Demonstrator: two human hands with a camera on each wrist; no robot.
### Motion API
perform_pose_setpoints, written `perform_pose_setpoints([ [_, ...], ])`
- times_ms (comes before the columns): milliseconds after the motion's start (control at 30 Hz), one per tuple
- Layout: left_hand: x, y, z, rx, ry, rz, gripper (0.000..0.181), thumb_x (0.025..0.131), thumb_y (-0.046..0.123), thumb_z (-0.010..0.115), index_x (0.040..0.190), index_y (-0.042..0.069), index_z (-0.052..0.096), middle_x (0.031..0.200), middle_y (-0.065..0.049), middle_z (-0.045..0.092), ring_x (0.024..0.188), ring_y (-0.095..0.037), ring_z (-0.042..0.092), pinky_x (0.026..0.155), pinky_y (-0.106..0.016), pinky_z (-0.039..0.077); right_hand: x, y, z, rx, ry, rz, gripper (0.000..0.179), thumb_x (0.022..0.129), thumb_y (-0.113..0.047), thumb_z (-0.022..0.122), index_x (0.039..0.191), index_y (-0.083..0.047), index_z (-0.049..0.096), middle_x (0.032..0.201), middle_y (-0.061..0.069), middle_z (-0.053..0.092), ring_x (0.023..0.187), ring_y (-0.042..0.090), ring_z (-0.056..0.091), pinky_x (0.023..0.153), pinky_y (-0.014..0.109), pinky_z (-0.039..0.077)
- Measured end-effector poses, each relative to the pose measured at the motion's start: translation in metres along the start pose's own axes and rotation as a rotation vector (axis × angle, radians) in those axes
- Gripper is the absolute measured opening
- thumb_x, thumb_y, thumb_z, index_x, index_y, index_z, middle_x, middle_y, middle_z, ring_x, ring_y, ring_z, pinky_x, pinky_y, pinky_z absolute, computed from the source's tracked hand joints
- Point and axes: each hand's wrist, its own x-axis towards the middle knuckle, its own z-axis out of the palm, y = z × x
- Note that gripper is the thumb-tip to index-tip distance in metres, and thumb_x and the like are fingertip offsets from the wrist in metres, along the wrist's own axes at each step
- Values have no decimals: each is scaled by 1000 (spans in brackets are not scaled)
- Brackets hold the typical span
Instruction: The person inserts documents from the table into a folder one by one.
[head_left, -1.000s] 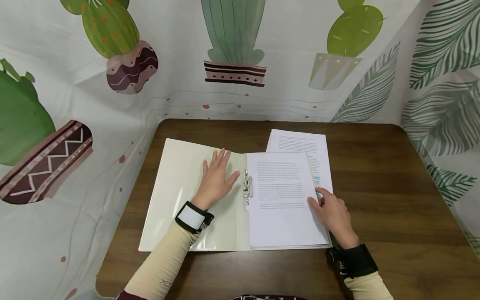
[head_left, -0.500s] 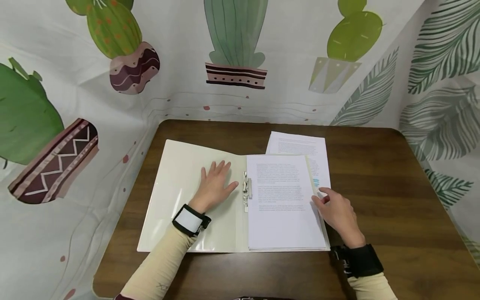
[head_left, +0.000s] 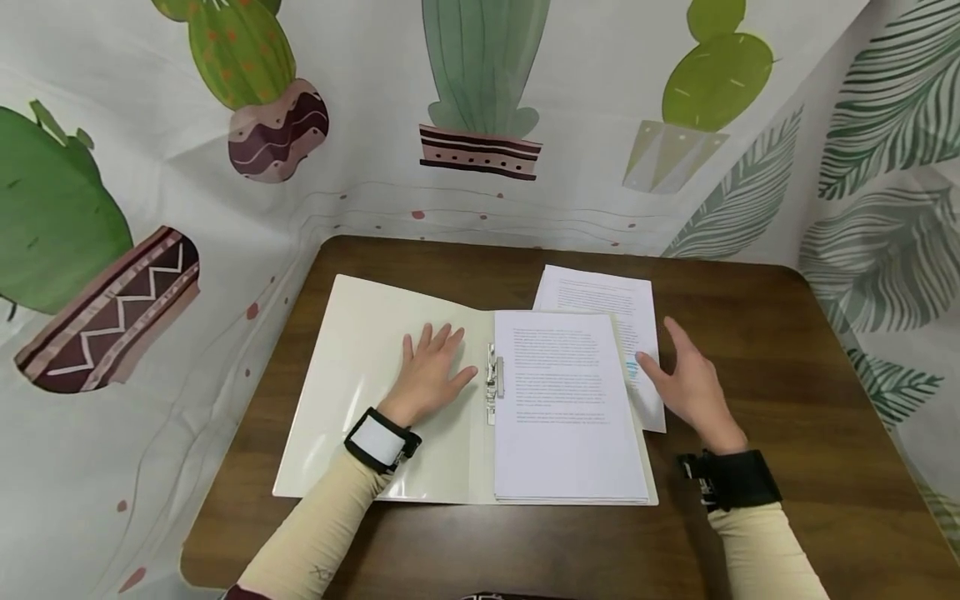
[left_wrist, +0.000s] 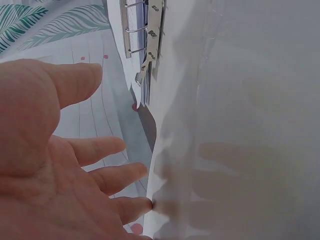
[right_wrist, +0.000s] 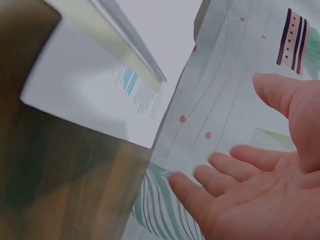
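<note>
A cream ring binder (head_left: 337, 400) lies spread open. My left hand (head_left: 427, 375) rests on its left cover with the fingers spread; in the left wrist view the fingertips meet the cover (left_wrist: 240, 100). Printed pages (head_left: 566, 458) lie on the binder's right side, beside the metal ring mechanism (head_left: 493, 383). Partly under that side are loose printed sheets (head_left: 603, 287) with a blue-highlighted passage. Off the binder's right edge, my right hand (head_left: 692, 387) holds nothing, its thumb close to or over the loose sheets. In the right wrist view, its fingers (right_wrist: 187, 192) are extended.
The brown wooden table (head_left: 765, 358) extends right of the loose sheets and in front of the binder. Behind it hangs a white cloth (head_left: 360, 150) printed with cacti and leaves.
My right hand has come off the right edge of the binder's pages and moved up and to the right, its fingers spreading. My left hand shifted slightly down, then stayed in place.
</note>
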Motion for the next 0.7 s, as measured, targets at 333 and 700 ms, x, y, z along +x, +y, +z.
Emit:
perform_pose_setpoints([
  [333,1,1,-2,1,0,3,70,103,42,61,159,8,38,165,-20,30,155,-45,11,121,-67,0,42,24,11,-28,-39,19,85,103,-18,62,163,1,6,166,31,12,153,49,10,116,68,21],
  [700,1,0,-1,0,-2,-3,69,103,42,60,159,9,38,165,-20,30,155,-44,11,121,-66,-1,59,41,27,-156,-202,-5,80,103,-12,61,159,13,9,165,35,9,153,50,1,122,61,8],
])
